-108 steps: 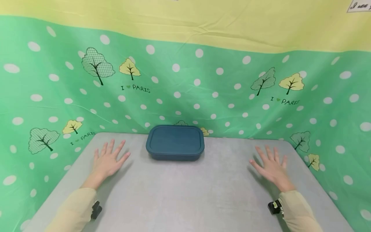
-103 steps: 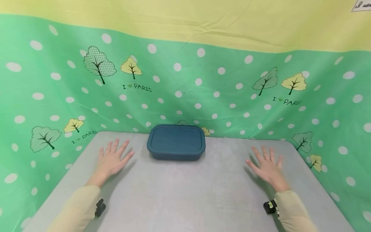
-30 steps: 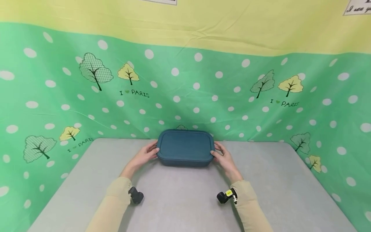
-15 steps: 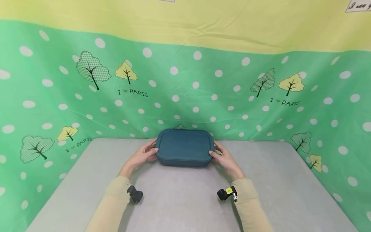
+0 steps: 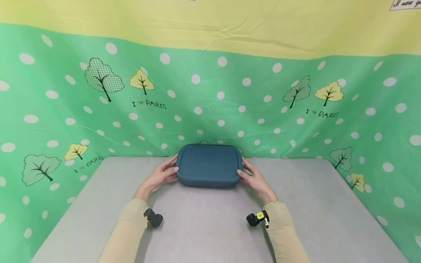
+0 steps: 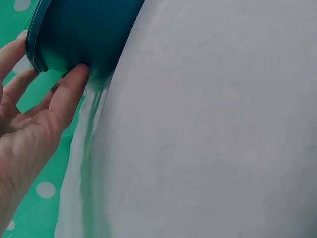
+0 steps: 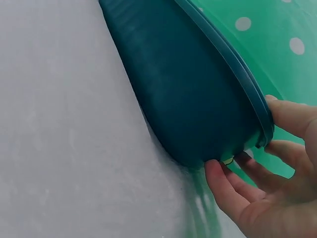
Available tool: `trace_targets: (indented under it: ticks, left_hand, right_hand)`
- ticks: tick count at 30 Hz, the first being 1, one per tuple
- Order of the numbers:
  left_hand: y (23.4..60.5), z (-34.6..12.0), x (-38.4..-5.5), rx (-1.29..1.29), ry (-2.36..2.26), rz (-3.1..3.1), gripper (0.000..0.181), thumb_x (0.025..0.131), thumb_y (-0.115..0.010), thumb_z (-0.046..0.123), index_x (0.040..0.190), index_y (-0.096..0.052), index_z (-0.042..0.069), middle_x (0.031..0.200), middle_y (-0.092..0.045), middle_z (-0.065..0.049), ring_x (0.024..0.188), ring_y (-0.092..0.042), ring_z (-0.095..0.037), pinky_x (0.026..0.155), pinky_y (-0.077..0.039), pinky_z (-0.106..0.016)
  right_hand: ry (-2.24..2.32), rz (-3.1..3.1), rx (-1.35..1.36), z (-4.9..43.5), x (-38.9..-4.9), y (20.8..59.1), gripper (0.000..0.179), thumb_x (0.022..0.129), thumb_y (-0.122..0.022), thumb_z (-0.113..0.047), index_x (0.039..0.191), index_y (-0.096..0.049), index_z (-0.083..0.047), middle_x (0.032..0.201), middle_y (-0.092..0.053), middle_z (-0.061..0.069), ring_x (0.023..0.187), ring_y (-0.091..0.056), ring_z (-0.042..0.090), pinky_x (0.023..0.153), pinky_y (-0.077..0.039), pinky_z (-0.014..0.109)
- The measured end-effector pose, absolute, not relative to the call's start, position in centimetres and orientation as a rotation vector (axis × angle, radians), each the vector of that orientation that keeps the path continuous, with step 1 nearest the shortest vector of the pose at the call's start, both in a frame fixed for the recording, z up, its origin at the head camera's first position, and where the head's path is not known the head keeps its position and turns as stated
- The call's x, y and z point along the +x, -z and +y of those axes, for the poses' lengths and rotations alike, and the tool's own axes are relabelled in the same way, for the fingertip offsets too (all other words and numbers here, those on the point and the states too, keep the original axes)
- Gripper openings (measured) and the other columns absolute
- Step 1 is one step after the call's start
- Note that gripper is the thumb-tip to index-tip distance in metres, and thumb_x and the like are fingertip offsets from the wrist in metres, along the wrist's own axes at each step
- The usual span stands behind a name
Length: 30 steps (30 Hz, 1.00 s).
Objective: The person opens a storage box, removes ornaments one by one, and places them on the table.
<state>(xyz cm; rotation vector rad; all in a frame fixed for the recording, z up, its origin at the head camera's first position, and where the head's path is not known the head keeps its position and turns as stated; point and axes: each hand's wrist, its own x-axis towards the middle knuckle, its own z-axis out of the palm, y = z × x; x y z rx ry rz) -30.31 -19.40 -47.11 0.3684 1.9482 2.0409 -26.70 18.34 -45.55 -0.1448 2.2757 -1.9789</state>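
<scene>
Closing in from the two sides of the desk (image 5: 210, 226), the left grip (image 5: 157, 179) and the right grip (image 5: 257, 180), both bare hands, have come to the ends of the blue box (image 5: 207, 183), which sits slightly farther right than in the earliest frame.

Polka-dotted cloth (image 5: 230, 115) is the biggest thing in view, green below a yellow band, printed with trees and the words "I PARIS"; it hangs behind the desk and at both sides. Next comes the pale grey desk, its back edge against the cloth. Two beige sleeves (image 5: 126, 230) reach across it from the near side.

Blue all over, the box is near the middle of the desk's back edge, with its round-cornered lid (image 5: 209, 163) on top. Each grip is grasping one end of it: the left thumb (image 5: 175, 169) and the right thumb (image 5: 240, 172) press at the lid's rim, while the wrist views show fingertips (image 7: 213, 171) touching the end walls lower down.

Smaller still, a black device (image 5: 154, 218) juts from each wrist, and the right one carries a tiny yellow tag (image 5: 260, 215).
</scene>
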Motion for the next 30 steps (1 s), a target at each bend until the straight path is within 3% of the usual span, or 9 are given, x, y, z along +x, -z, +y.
trace_targets:
  ticks: [7,13,19,24,30]
  left_hand:
    - [46.7,-19.5,-30.2,0.361,-2.054,1.935,0.068,0.099,-0.053,0.006,0.156,-0.017,0.018,0.144,-0.024,-0.032,0.111,-0.056,-0.029,0.099,-0.042,-0.049]
    - [46.1,-19.4,-29.9,0.386,-2.09,1.934,0.067,0.099,-0.051,0.005,0.156,-0.017,0.016,0.148,-0.02,-0.029,0.114,-0.053,-0.029,0.099,-0.043,-0.05]
    - [44.5,-18.6,-29.8,0.471,-2.018,2.173,0.069,0.096,-0.058,0.005,0.155,-0.024,0.016,0.148,-0.029,-0.023,0.131,-0.032,-0.036,0.101,-0.04,-0.046]
    - [43.4,-17.8,-29.7,0.507,-1.928,2.346,0.07,0.094,-0.061,0.007,0.154,-0.027,0.02,0.139,-0.036,-0.02,0.12,-0.035,-0.032,0.092,-0.038,-0.038]
    - [42.7,-16.9,-29.8,0.583,-2.002,2.294,0.068,0.093,-0.06,-0.002,0.152,-0.031,0.015,0.122,-0.043,-0.018,0.105,-0.047,-0.024,0.082,-0.046,-0.024]
  right_hand:
    - [2.052,2.254,-0.077,18.0,-26.3,45.4,0.069,0.098,-0.058,-0.012,0.155,-0.021,-0.017,0.148,-0.028,0.027,0.127,-0.043,0.039,0.1,-0.043,0.043]
    - [2.008,2.439,-0.13,17.6,-25.8,45.1,0.068,0.097,-0.059,-0.015,0.155,-0.024,-0.017,0.144,-0.032,0.022,0.127,-0.037,0.039,0.099,-0.041,0.045]
    - [2.007,2.623,-0.182,17.3,-25.0,43.5,0.06,0.098,-0.056,-0.008,0.151,-0.029,-0.005,0.125,-0.037,0.022,0.098,-0.04,0.03,0.074,-0.04,0.03]
    - [2.11,2.542,-0.15,17.0,-23.7,41.9,0.061,0.097,-0.053,0.0,0.152,-0.026,-0.002,0.122,-0.036,0.018,0.093,-0.038,0.027,0.069,-0.037,0.025]
    - [2.246,2.488,-0.16,18.4,-24.6,43.1,0.065,0.096,-0.05,0.005,0.154,-0.027,-0.012,0.122,-0.034,0.013,0.081,-0.044,0.014,0.064,-0.039,0.021]
